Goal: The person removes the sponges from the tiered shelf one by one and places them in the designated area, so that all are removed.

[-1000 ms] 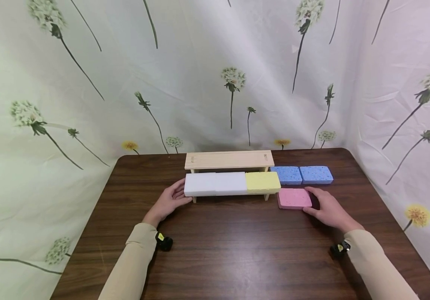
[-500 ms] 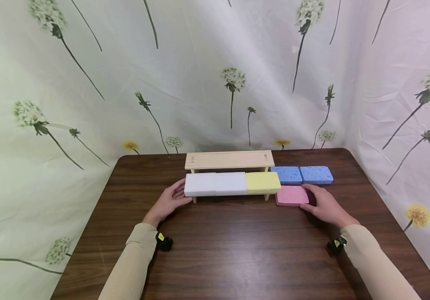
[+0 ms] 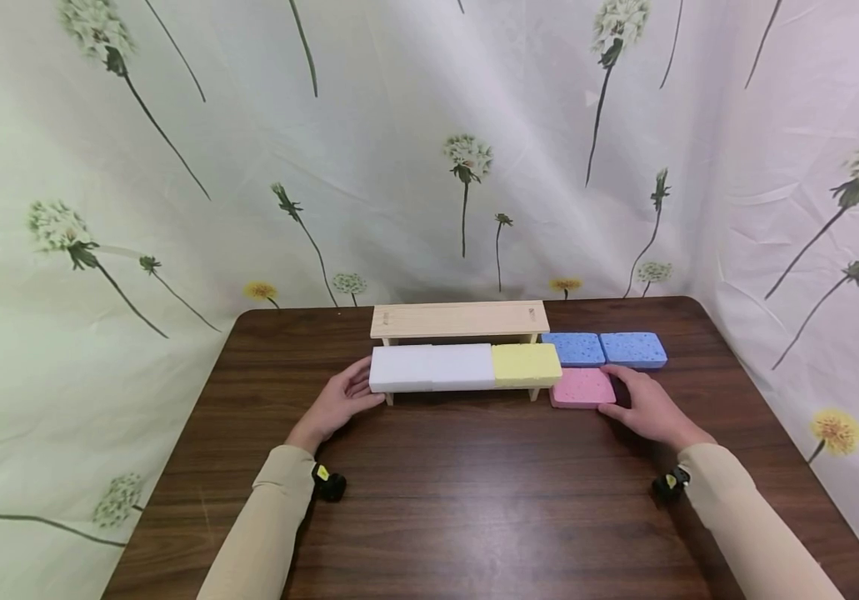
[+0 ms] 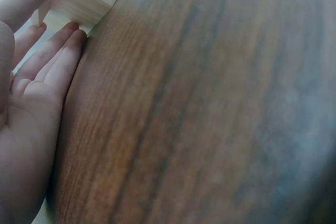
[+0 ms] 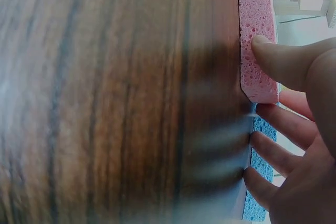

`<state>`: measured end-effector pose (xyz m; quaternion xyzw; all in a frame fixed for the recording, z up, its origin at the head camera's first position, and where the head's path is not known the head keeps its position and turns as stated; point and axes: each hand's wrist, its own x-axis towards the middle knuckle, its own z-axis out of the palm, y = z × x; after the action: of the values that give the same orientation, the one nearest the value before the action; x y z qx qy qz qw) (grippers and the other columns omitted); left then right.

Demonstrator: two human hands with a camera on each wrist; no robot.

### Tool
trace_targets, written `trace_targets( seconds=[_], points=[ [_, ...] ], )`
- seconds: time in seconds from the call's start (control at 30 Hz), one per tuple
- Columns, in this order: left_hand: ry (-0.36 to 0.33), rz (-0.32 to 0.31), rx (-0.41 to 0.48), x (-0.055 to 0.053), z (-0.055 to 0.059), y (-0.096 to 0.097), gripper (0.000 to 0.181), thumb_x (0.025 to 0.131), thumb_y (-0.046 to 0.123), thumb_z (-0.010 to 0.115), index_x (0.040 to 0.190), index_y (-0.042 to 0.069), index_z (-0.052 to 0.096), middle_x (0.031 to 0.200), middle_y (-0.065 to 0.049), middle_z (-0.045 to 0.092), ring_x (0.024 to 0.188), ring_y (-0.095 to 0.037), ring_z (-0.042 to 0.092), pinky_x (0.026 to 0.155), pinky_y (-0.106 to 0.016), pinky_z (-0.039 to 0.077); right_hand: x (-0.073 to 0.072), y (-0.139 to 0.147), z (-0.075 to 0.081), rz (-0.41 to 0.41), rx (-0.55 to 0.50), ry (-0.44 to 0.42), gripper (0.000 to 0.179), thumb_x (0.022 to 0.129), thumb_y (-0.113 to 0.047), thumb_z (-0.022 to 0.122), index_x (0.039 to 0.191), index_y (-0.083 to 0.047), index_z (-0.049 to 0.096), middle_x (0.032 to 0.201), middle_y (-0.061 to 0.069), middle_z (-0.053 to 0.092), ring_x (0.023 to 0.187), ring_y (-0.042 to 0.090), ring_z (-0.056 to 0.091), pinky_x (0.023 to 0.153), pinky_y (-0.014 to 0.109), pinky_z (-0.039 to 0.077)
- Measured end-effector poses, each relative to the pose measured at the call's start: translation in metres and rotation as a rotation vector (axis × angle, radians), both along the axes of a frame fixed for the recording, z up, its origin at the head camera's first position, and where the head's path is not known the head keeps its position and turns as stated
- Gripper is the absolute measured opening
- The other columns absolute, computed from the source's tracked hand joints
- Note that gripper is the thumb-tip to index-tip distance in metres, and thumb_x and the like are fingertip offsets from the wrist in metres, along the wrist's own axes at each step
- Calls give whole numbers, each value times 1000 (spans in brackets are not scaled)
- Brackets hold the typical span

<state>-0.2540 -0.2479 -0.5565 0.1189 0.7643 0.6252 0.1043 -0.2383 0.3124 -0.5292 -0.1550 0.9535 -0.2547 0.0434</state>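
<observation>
A pink sponge lies flat on the table, just right of a low wooden stand. My right hand pinches its right end, the thumb on the front edge and a finger behind. Two white sponges and a yellow sponge lie in a row on top of the front stand. At that stand's left end is my left hand, its fingers fairly straight beside the wooden end piece. The left wrist view shows the fingertips at the wood; whether they press on it I cannot tell.
Behind the front stand is a second wooden stand with a bare top. Two blue sponges lie side by side behind the pink one. The brown table ends at a flowered cloth wall.
My right hand has slid the pink sponge away from me and slightly left, closer to the blue sponges and the stand. The left hand has stayed in place.
</observation>
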Motion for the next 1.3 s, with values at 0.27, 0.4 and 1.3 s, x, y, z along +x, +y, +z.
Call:
trace_targets(
  seconds=[0.27,0.4,1.3],
  points=[
    [-11,5,-3,2,2,1,86,95,6,78,164,-1,28,160,-30,42,147,-40,44,112,-24,47,-1,2,-2,9,-6,-3,71,94,-20,81,150,6,47,150,32,52,141,51,46,117,70,35],
    [-8,3,-6,2,2,2,85,96,6,78,164,-2,27,160,-30,41,147,-41,44,112,-24,47,-1,2,-1,9,-4,-3,70,94,-20,80,150,6,47,150,32,52,141,51,46,117,70,34],
    [-6,9,-16,-1,1,1,85,95,7,79,164,0,29,160,-29,43,147,-39,45,112,-25,47,7,-1,26,-17,-51,96,80,90,-24,86,153,5,46,151,29,52,142,49,45,116,69,37]
  ],
)
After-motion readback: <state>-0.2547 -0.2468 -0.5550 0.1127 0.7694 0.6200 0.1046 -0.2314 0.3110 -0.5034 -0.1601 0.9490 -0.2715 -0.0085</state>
